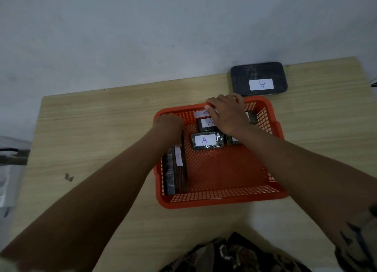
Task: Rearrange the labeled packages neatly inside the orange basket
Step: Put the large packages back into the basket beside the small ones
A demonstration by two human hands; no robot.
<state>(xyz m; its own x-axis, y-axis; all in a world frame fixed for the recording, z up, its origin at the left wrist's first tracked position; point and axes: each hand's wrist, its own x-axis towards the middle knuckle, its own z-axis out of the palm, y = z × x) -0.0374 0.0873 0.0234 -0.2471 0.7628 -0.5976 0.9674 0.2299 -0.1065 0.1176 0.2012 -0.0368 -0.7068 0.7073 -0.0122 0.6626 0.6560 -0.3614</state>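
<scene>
- At the far wall of the orange basket (220, 200), the right hand (228, 114) presses curled fingers on a standing package (202, 113).
- Left hand (169, 124) grips the rim (fingers hidden); a hard push could tip packages over.

Both hands reach into the orange basket (220, 198), the right hand (228, 113) resting on labeled packages (206, 142).

Single head-worn wide-angle view, looking steeply down and forward from close above the light wood-grain desk (102, 129); pale wall fills the top.
</scene>
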